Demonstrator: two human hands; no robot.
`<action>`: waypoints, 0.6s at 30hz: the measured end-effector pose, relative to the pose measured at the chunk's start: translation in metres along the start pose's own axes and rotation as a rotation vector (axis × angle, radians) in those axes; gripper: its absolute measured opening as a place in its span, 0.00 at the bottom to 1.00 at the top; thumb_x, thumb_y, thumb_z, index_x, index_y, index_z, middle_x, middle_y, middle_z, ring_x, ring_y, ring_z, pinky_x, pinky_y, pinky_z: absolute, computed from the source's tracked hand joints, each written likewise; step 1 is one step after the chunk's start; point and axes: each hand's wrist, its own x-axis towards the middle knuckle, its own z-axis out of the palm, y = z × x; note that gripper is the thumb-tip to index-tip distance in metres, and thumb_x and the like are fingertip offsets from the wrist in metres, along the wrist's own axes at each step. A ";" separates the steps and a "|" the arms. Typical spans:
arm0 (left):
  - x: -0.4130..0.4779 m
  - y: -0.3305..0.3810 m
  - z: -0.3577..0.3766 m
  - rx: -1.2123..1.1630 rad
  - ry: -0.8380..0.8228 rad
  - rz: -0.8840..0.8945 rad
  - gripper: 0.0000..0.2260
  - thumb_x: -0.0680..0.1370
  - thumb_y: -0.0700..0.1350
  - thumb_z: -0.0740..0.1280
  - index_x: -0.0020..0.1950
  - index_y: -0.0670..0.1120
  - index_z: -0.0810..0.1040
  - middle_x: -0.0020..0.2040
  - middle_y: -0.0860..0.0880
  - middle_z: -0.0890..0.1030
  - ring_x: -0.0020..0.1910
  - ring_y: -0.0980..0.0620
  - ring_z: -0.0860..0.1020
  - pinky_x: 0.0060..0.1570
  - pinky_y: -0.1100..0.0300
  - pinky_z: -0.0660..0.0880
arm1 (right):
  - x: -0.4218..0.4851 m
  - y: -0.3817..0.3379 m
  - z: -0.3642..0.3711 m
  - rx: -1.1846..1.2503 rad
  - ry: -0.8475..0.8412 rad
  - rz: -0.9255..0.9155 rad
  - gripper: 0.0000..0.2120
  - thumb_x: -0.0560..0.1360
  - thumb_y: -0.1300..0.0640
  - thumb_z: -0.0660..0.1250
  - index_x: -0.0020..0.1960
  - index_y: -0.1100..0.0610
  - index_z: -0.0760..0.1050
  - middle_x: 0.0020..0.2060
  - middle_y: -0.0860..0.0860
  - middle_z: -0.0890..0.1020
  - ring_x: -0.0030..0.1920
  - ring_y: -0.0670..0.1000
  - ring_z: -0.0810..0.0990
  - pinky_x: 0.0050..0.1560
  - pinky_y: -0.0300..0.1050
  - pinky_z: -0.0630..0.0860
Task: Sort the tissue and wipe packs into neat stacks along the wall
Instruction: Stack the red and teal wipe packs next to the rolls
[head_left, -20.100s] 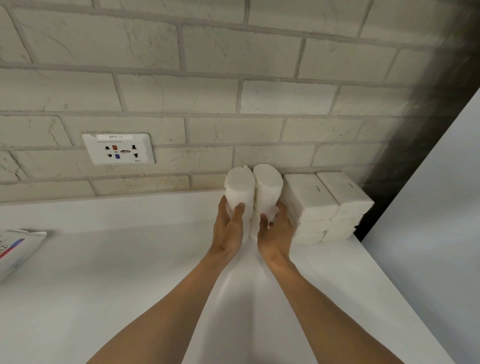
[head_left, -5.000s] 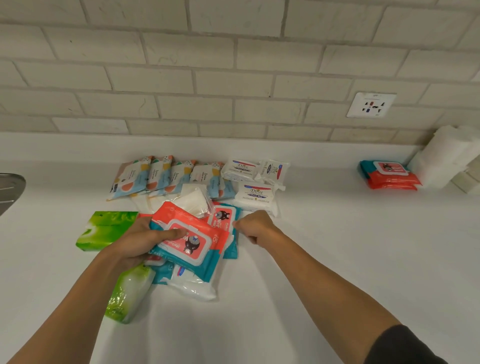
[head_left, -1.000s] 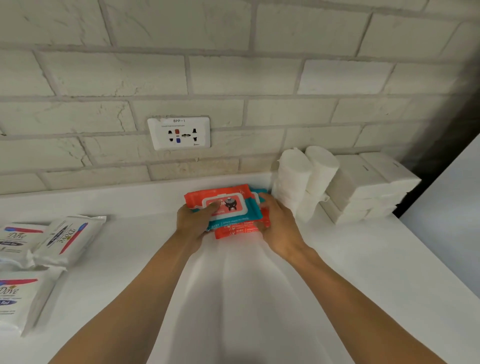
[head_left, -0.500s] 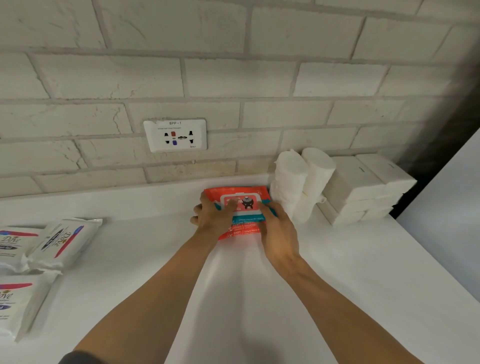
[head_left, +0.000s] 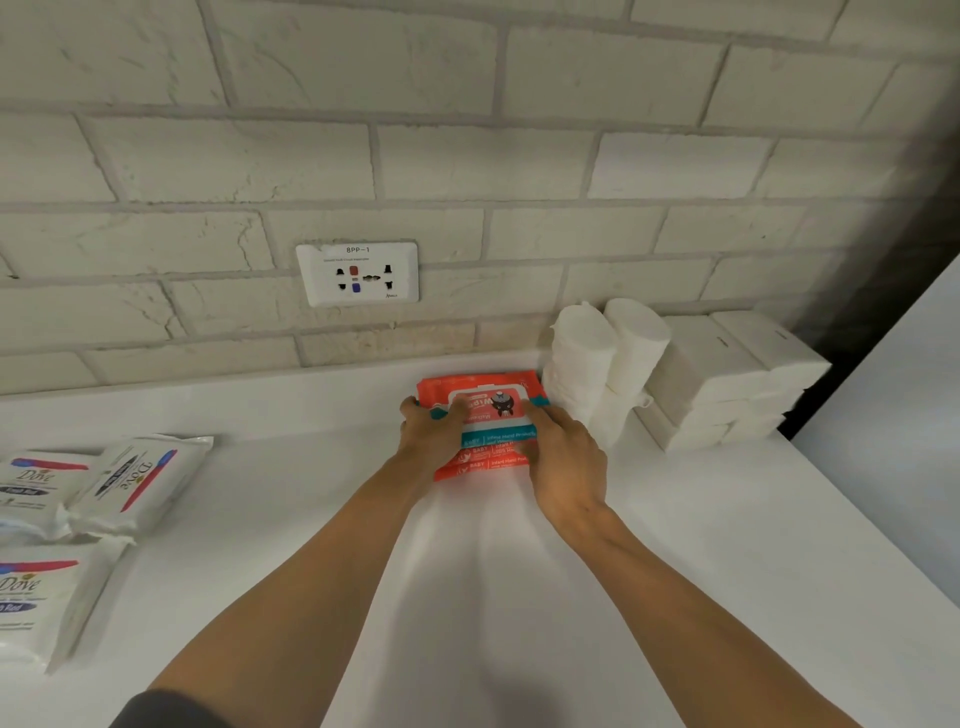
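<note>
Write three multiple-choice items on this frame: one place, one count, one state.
1. The red wipe stack lies: A, just left of the white rolls; B, inside a drawer; C, on the floor.
2. Dove packs in view: A, one; B, three; C, six.
3. The left hand and right hand are: A, both on the stack; B, both hanging free; C, both lifting a roll.
Key: A, the rolls stand right beside it; B, three lie at the left; A, each hand is on one end.
</note>
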 end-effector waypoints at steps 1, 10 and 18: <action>-0.001 0.000 -0.004 0.005 -0.003 0.003 0.31 0.80 0.55 0.63 0.77 0.48 0.53 0.65 0.44 0.75 0.53 0.47 0.79 0.50 0.52 0.78 | -0.002 -0.001 -0.002 -0.005 0.012 -0.001 0.27 0.80 0.55 0.63 0.77 0.50 0.60 0.71 0.50 0.69 0.63 0.55 0.74 0.57 0.51 0.77; -0.035 -0.005 -0.053 0.051 0.082 0.135 0.23 0.81 0.53 0.63 0.73 0.49 0.61 0.72 0.44 0.71 0.64 0.46 0.73 0.54 0.57 0.70 | -0.029 -0.021 -0.018 0.115 0.185 -0.065 0.19 0.77 0.58 0.67 0.67 0.56 0.74 0.64 0.56 0.75 0.56 0.58 0.74 0.48 0.51 0.78; -0.096 -0.028 -0.128 0.110 0.090 0.321 0.14 0.77 0.51 0.68 0.62 0.51 0.74 0.58 0.52 0.78 0.54 0.51 0.78 0.45 0.61 0.71 | -0.078 -0.085 -0.020 0.483 0.134 -0.211 0.08 0.76 0.58 0.68 0.54 0.56 0.80 0.51 0.51 0.82 0.50 0.50 0.80 0.49 0.45 0.79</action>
